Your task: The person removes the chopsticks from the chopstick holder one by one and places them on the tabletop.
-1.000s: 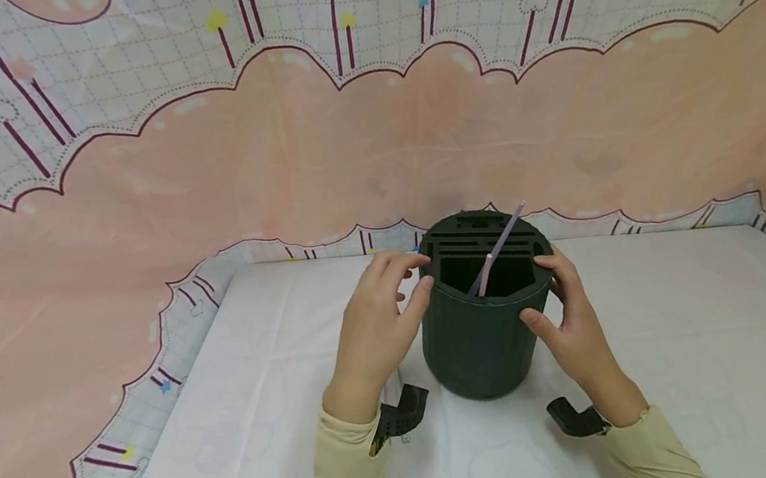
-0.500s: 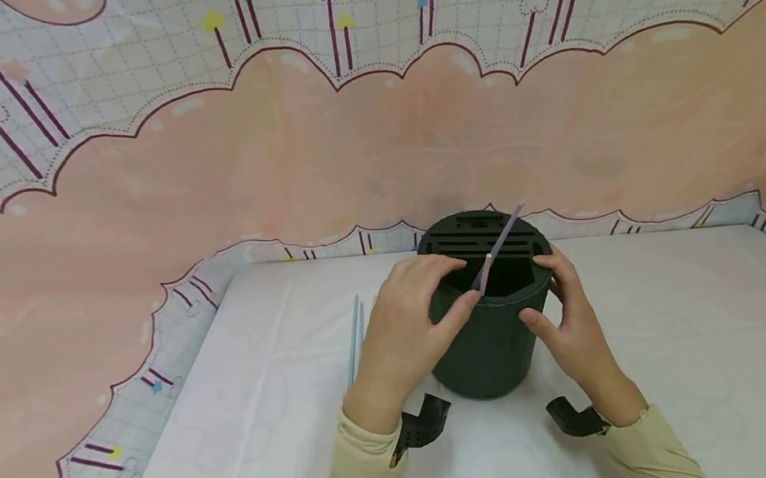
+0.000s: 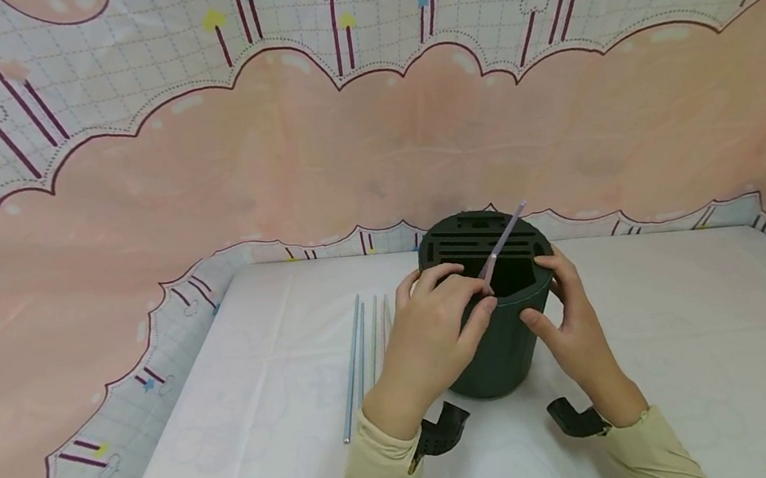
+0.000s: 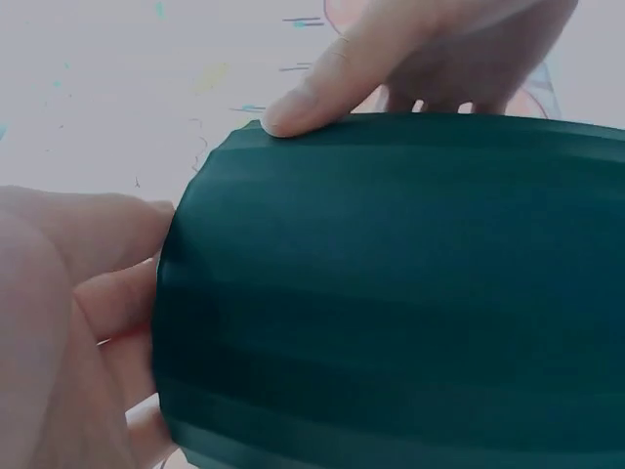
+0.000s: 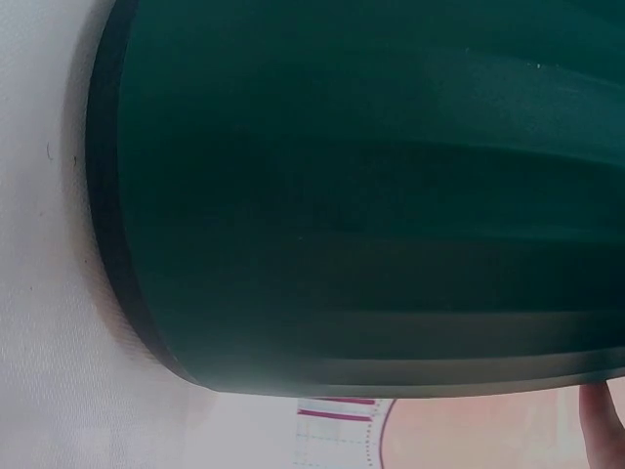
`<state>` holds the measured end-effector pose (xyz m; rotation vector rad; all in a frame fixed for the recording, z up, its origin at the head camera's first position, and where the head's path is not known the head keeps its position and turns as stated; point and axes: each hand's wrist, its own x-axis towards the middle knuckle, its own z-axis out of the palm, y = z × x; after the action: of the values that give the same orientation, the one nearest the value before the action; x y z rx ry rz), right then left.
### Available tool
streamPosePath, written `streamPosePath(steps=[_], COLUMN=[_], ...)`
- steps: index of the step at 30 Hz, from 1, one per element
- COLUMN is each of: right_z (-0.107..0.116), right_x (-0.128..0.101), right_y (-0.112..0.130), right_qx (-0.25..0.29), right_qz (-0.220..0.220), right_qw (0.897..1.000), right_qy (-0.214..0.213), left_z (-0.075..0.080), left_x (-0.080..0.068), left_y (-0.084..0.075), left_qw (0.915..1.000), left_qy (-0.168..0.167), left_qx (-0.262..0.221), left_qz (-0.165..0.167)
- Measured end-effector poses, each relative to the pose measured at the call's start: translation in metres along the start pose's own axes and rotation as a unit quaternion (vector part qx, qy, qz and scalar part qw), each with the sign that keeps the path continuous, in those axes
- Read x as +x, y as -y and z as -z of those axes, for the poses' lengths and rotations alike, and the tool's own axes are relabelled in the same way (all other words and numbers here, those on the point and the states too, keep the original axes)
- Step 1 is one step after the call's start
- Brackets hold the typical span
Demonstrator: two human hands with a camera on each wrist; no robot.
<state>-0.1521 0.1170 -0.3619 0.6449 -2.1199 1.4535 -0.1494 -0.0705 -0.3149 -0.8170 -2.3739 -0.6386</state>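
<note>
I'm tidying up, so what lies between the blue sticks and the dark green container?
The head view shows paler sticks and, nearer the dark green container, the left hand, which hides part of that stretch.

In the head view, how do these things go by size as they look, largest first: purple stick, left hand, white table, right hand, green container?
1. White table
2. Green container, partly hidden
3. Left hand and right hand: unsure; different poses
4. Purple stick, lower part hidden
</note>
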Motion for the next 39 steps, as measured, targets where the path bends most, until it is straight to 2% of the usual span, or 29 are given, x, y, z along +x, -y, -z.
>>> streamPosePath(steps=[4,10,13,16,22,25,28,29,34,39], right_z=[0.0,0.0,0.0,0.001,0.002,0.001,0.0,0.0,-0.002,-0.004], right_x=[-0.002,-0.004,-0.004,-0.005,-0.006,-0.005,-0.005,-0.005,-0.006,-0.008], right_y=[-0.001,-0.002,-0.001,0.0,0.001,0.002,0.002,0.002,0.0,0.0], right_qx=[0.005,0.002,0.002,0.002,-0.001,0.001,0.003,0.002,-0.002,-0.004], right_qz=[0.006,0.005,-0.001,-0.001,-0.01,-0.012,-0.01,-0.008,-0.003,-0.001], right_qw=[1.0,1.0,1.0,1.0,1.0,1.0,1.0,1.0,1.0,1.0], right_qy=[-0.002,-0.003,-0.001,-0.001,0.0,-0.001,-0.001,-0.001,-0.004,-0.008], left_z=[-0.001,0.002,0.007,0.013,0.029,0.04,0.053,0.057,0.073,0.079], left_x=[-0.002,-0.003,-0.002,-0.002,-0.003,-0.007,-0.01,-0.012,-0.018,-0.021], left_y=[0.001,0.003,0.002,-0.001,-0.002,0.001,0.005,0.007,0.016,0.023], left_qw=[0.9996,0.9942,0.9881,0.9773,0.9443,0.9143,0.8803,0.8718,0.8534,0.8294], left_qy=[-0.014,-0.056,-0.074,-0.097,-0.172,-0.213,-0.253,-0.264,-0.314,-0.363], left_qx=[-0.022,-0.09,-0.135,-0.188,-0.28,-0.344,-0.402,-0.412,-0.414,-0.423], left_qz=[0.013,0.014,0.006,-0.006,-0.024,-0.01,0.009,0.014,0.039,0.042])
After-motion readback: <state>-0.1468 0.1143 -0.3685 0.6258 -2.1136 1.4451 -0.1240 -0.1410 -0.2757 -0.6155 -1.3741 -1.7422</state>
